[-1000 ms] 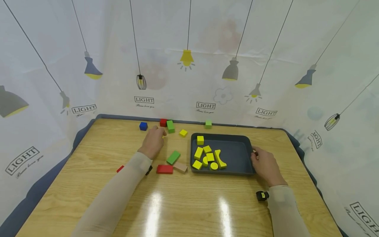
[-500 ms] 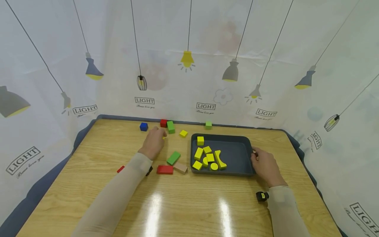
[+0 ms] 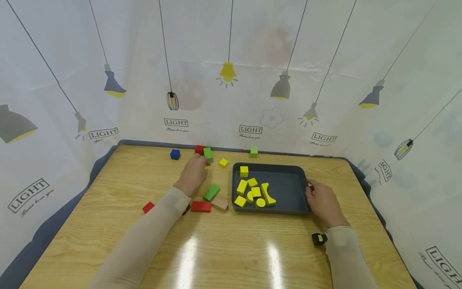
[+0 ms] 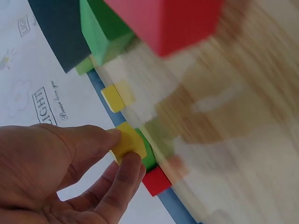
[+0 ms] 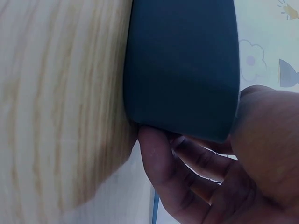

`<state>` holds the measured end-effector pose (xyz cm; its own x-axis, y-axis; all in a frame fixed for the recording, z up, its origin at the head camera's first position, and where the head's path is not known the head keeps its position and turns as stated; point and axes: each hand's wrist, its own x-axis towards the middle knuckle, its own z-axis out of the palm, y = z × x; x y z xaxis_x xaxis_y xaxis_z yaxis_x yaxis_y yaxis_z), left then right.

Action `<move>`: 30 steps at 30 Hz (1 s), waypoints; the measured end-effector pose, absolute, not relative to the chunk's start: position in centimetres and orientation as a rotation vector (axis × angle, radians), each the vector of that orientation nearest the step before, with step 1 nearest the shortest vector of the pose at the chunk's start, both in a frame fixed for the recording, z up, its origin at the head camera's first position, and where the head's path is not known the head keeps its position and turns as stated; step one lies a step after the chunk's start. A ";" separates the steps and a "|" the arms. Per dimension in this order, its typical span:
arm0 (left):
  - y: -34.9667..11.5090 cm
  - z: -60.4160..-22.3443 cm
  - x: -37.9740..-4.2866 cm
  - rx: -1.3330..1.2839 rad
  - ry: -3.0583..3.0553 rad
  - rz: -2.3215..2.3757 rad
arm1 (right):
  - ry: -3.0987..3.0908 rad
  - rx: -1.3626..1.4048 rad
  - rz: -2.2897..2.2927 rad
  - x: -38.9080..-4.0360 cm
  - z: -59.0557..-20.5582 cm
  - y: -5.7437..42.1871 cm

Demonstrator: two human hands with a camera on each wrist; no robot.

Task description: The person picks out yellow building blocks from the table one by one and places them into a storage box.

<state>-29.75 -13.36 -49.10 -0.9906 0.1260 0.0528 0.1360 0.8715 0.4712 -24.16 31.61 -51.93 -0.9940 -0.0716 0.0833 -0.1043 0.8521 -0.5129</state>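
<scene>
Between thumb and fingertips my left hand [image 3: 192, 175] pinches a yellow block [image 4: 129, 142], held up off the table in the left wrist view. Behind it lie a green block [image 3: 208, 154] and a red cube [image 3: 199, 149]. My right hand [image 3: 326, 204] grips the right end of a dark grey tray [image 3: 290, 189], fingers bent against its outer wall in the right wrist view. Several yellow pieces fill the tray's left half, among them a round one [image 3: 260, 202] and a curved arch [image 3: 267, 195]. Another yellow block [image 3: 223, 162] lies outside, beyond the tray's far left corner.
Left of the tray are a green block [image 3: 211, 192], a red block [image 3: 201, 206] and a plain wooden block [image 3: 219, 204]. Another red block [image 3: 148, 207] sits beside the left sleeve. A blue cube [image 3: 175, 154] and a light green cube [image 3: 254, 152] stand near the table's back edge.
My left hand has shifted a little to the right with the yellow block, uncovering more of the red block by the sleeve. The right hand and tray stay put.
</scene>
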 end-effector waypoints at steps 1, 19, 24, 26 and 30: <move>-13.2 -49.1 -29.7 -0.221 -3.017 -0.764 | -2.966 0.143 0.820 -24.2 -51.9 31.6; -8.2 -47.6 -27.8 -0.416 -2.936 -0.798 | -3.011 0.112 0.793 -23.9 -51.2 31.0; -6.5 -47.3 -27.4 -0.517 -2.908 -0.811 | -3.018 0.103 0.786 -23.9 -51.1 31.0; -5.7 -47.3 -27.3 -0.551 -2.904 -0.806 | -3.018 0.104 0.782 -24.0 -51.2 31.0; -4.1 -47.0 -26.8 -0.591 -2.913 -0.837 | -3.016 0.111 0.780 -24.0 -51.2 31.0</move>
